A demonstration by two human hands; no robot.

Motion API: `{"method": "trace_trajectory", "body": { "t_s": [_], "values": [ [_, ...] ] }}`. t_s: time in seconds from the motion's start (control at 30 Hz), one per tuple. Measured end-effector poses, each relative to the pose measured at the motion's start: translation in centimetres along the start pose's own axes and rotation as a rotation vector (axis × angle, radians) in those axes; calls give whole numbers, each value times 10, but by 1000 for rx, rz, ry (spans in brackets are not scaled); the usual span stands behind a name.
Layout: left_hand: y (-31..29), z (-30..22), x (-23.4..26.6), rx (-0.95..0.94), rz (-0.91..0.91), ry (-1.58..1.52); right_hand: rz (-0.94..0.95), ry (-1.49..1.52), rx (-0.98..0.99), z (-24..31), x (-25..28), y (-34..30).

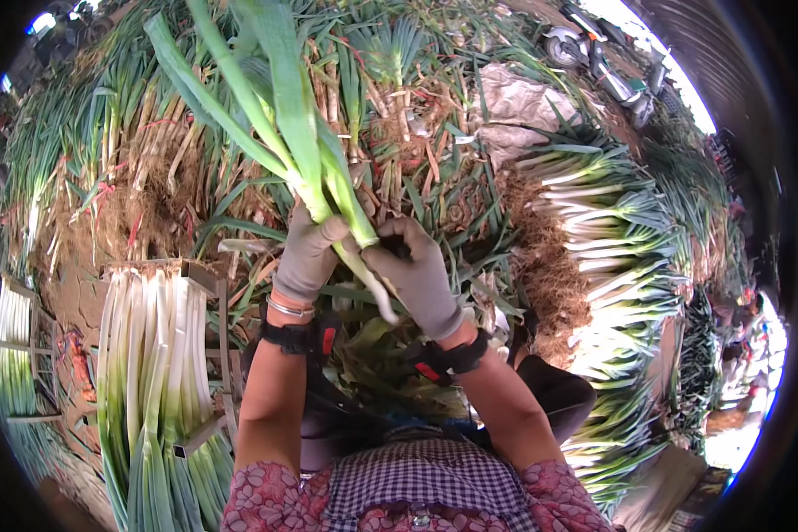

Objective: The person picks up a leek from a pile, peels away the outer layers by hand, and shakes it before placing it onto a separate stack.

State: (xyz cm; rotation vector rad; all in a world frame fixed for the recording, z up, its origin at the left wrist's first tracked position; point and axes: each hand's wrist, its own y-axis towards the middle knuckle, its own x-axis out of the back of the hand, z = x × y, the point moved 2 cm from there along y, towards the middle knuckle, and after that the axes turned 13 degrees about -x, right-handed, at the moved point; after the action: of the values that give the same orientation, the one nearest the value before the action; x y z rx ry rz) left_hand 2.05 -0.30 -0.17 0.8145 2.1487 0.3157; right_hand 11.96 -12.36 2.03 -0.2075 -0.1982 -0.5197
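In front of me is a leek (282, 115), its broad green leaves pointing away and its pale end slanting down between my hands. My left hand (306, 257), in a grey glove, is closed round the stalk just below where the leaves fan out. Close beside it, my right hand (418, 279), gloved too, has thumb and forefinger curled at the end of an outer leaf (356, 217) that stands apart from the stalk. The right fingertips are partly hidden, and the leaf appears pinched between them. Loose leaves lie beneath both hands.
Trimmed leeks fill a metal frame (155, 355) at left. A long row of leeks (607, 257) with roots lies at right. Untrimmed bundles (142, 168) cover the far ground, near a crumpled pale sack (519, 111). A scooter (603, 71) stands at far right.
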Motion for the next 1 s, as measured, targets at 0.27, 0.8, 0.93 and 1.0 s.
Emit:
{"method": "trace_trajectory", "body": {
  "t_s": [0.27, 0.8, 0.93, 1.0],
  "values": [
    [-4, 1, 0, 204, -94, 375, -288, -277, 440, -10, -9, 12],
    [0, -1, 3, 70, -14, 73, -135, -325, 486, 18, 36, -9],
    [-4, 11, 3, 127, -91, 54, -228, -604, 543, 6, 13, 10],
    [-2, 8, 5, 181, -109, 180, -205, -684, 499, -2, 11, 16]
  ]
}}
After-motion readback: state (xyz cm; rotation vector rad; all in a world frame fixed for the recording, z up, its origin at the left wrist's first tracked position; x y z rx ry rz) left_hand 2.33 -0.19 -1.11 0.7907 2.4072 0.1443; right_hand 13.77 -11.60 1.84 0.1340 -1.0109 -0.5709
